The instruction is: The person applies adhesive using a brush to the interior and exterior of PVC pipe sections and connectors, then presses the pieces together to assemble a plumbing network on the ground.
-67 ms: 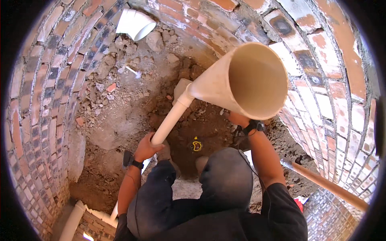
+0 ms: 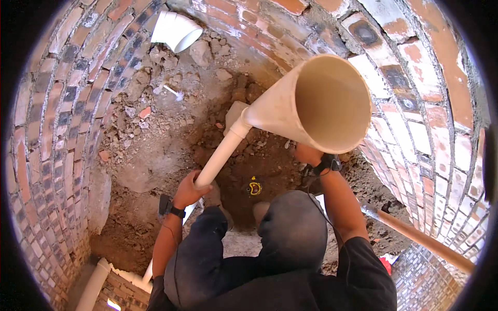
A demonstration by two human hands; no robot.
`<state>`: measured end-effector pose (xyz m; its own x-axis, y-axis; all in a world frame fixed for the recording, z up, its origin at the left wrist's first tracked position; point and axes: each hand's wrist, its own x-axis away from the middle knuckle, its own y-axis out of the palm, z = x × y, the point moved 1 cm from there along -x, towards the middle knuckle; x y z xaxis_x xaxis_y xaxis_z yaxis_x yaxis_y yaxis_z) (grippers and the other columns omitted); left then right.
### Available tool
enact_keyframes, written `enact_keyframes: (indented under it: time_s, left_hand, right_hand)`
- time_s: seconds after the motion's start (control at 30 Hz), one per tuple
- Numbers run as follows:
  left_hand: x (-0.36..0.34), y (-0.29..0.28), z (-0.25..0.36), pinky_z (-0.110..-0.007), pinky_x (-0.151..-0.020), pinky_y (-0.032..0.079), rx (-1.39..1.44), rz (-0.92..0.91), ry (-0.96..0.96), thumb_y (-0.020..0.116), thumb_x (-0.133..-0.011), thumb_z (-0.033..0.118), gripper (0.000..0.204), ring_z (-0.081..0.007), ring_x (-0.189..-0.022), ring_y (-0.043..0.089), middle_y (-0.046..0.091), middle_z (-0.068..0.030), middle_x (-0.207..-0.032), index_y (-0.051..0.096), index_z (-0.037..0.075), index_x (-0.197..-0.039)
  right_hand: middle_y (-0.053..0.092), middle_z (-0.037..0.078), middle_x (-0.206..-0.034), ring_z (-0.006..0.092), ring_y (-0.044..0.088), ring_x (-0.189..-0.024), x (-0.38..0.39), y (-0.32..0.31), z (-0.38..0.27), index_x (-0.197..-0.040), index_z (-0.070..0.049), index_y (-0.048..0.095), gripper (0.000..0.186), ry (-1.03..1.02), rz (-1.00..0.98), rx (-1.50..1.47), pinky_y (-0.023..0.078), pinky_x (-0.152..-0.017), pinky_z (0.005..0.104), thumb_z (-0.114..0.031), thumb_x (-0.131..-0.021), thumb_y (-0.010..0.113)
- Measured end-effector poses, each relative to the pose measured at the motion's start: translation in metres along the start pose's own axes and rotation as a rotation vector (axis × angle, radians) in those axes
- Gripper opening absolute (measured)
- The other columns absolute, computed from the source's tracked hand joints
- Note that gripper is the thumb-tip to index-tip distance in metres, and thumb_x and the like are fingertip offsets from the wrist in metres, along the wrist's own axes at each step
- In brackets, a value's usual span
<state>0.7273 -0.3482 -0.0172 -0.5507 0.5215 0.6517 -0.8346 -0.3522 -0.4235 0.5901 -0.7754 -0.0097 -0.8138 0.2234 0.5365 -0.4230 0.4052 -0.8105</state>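
At the left edge of the frame the brick wall (image 2: pixel 52 135) curves upward, and a beige pipe (image 2: pixel 93 287) lies at lower left. Near the top, left of centre, a white elbow fitting (image 2: pixel 177 32) sits on the rubble, with a small white brush-like piece (image 2: pixel 174 93) below it.

Left of centre comes my left hand (image 2: pixel 189 193), fingers wrapped round the lower end of a narrow tube (image 2: pixel 223 155). From this grip the long axis slants up and to the right, through a collar (image 2: pixel 239 128), into a broad flared cone (image 2: pixel 277 106) in the upper right of the frame. Its open mouth faces up towards me, tipped rightward. So the thin end lies right in my left palm, and the heavy-looking wide end is well apart from it.

Under the slant, near the centre, a small yellow item (image 2: pixel 254 187) lies on the dirt.

My right hand (image 2: pixel 309 154) is the nearer one to the cone, just beneath its lower rim. The rim hides part of it; I cannot tell whether those fingers touch the cone or how they are bent.

Further right, a wooden pole (image 2: pixel 425 241) slants down towards the lower right.
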Motion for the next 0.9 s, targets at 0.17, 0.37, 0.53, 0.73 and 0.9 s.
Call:
enact_keyframes:
  time_s: [0.17, 0.37, 0.53, 0.73, 0.9]
  left_hand:
    - [-0.004, -0.001, 0.006, -0.042, -0.097, 0.052, 0.029, 0.041, 0.018, 0.087, -0.075, 0.035, 0.072, -0.0332, -0.114, 0.067, 0.068, -0.0219, -0.122, 0.057, -0.003, -0.129]
    - [-0.008, -0.006, 0.018, -0.042, -0.099, 0.052, 0.013, 0.012, 0.007, 0.087, -0.075, 0.031, 0.07, -0.031, -0.115, 0.066, 0.068, -0.0207, -0.123, 0.057, -0.003, -0.129]
    - [-0.005, -0.008, 0.021, -0.042, -0.101, 0.051, 0.046, -0.004, -0.06, 0.086, -0.076, 0.032, 0.072, -0.0319, -0.116, 0.066, 0.067, -0.0208, -0.124, 0.056, -0.002, -0.132]
    - [-0.001, 0.003, -0.005, -0.041, -0.094, 0.054, -0.072, 0.077, 0.07, 0.085, -0.079, 0.032, 0.069, -0.0317, -0.11, 0.068, 0.068, -0.0214, -0.122, 0.057, -0.002, -0.131]
    - [0.004, 0.003, -0.006, -0.042, -0.099, 0.051, 0.039, 0.022, -0.03, 0.086, -0.074, 0.037, 0.078, -0.0358, -0.116, 0.065, 0.065, -0.0229, -0.126, 0.054, -0.002, -0.134]
  right_hand:
    - [0.07, 0.023, -0.11, 0.0423, 0.066, -0.105, 0.006, 0.002, -0.007, -0.131, -0.007, 0.061, 0.053, -0.026, -0.146, -0.097, 0.055, -0.088, 0.0521, -0.023, -0.082, 0.074]
    - [0.07, 0.022, -0.112, 0.0406, 0.065, -0.108, 0.0, 0.026, 0.001, -0.132, -0.013, 0.062, 0.053, -0.059, -0.06, -0.052, 0.054, -0.09, 0.053, -0.027, -0.083, 0.075]
    - [0.07, 0.02, -0.112, 0.0401, 0.065, -0.108, 0.001, 0.008, -0.007, -0.131, -0.013, 0.063, 0.052, -0.129, 0.002, 0.004, 0.055, -0.091, 0.0521, -0.028, -0.082, 0.073]
    - [0.07, 0.019, -0.114, 0.0404, 0.064, -0.107, -0.012, 0.002, -0.015, -0.121, -0.007, 0.065, 0.047, -0.094, -0.069, -0.16, 0.05, -0.095, 0.0501, -0.025, -0.079, 0.074]
    - [0.071, 0.02, -0.086, 0.0409, 0.067, -0.093, -0.013, 0.011, -0.015, -0.122, -0.007, 0.065, 0.041, -0.146, -0.028, -0.108, 0.054, -0.08, 0.0524, -0.013, -0.083, 0.071]
